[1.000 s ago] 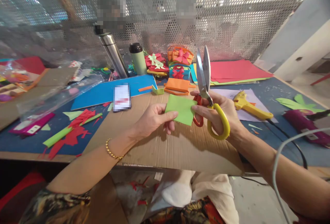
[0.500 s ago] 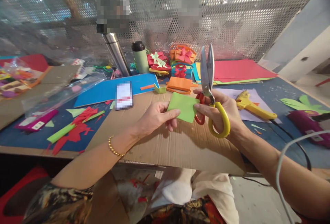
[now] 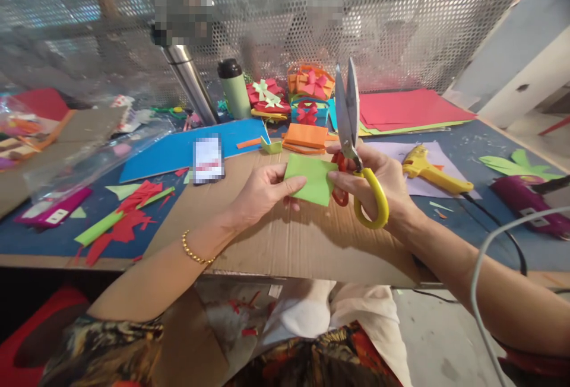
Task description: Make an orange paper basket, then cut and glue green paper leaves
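Observation:
A small square of light green paper (image 3: 308, 180) is held above the brown cardboard sheet (image 3: 267, 244). My left hand (image 3: 262, 194) pinches its left edge, thumb on top. At the right edge, the thumb of my right hand (image 3: 378, 179) presses on the same paper. That right hand also carries scissors (image 3: 350, 114) with one red and one yellow handle loop, blades pointing up and slightly apart. Some of the right fingers are hidden behind the paper and the handles. Just beyond the paper lies a folded orange paper piece (image 3: 305, 136).
Red and green paper scraps (image 3: 124, 221) lie left, near a phone-like card (image 3: 208, 160) and blue board (image 3: 178, 146). A yellow glue gun (image 3: 434, 174) with a cord rests right. Behind stand a steel flask (image 3: 191, 81), a green bottle (image 3: 235, 90) and small paper baskets (image 3: 310, 83).
The whole view has shifted slightly, so things appear a little higher and further left. Both hands keep the same hold on the green paper and the scissors.

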{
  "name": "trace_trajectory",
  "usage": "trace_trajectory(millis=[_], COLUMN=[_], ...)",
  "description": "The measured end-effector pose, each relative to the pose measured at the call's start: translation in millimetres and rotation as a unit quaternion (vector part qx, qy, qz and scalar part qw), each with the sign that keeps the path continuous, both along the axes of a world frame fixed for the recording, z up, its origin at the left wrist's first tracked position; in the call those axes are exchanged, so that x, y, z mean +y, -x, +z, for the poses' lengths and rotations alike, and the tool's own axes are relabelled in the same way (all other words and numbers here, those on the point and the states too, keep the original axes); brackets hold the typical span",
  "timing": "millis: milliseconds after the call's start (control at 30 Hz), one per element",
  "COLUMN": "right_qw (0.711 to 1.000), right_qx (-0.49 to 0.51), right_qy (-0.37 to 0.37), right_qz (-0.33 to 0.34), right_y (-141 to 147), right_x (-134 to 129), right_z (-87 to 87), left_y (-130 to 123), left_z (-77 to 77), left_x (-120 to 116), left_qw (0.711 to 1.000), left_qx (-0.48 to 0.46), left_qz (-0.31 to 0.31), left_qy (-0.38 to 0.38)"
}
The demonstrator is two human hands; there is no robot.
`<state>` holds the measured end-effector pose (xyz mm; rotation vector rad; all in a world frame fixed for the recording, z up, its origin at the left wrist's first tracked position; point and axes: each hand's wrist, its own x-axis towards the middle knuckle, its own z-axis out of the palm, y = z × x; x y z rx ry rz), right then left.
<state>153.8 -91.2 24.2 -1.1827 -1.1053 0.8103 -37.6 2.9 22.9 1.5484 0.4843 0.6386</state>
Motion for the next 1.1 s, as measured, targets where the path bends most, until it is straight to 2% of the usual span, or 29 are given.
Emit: trace_trajectory(millis=[167,367,500,700,867,967,1100], right_qw=[0.999,0.999,0.996,0.996,0.998,0.997,0.997], right_qx=[-0.033,-0.052,-0.079,-0.084,-0.054,-0.063,-0.077], right_qy=[-0.012,0.003,0.019,0.016,0.007,0.012,0.014], right_qz=[0.004,-0.006,0.022,0.016,0.023,0.029,0.023], right_y=[2,1,-2,-4,-3,-2,-1], right_x=[-2,-8,-6,-5,-4,-4,-6], right_z=[2.0,4.8,1.7,-0.8,0.0,-0.2,-0.3], left_y=[2,11,11,7,6,7,9], left_z=[1.0,13.1,13.0,6.8,-0.1,-2.8,-2.2], left_x=[5,20,28,30,29,30,33], left_qw=[0.999,0.978,0.966,0.971,0.980,0.983,0.978], left_qx=[-0.005,-0.088,-0.122,-0.134,-0.091,-0.083,-0.080], left_qz=[0.030,0.160,0.206,0.190,0.177,0.164,0.188], left_qy=[-0.037,-0.096,-0.097,-0.046,-0.022,-0.021,-0.035])
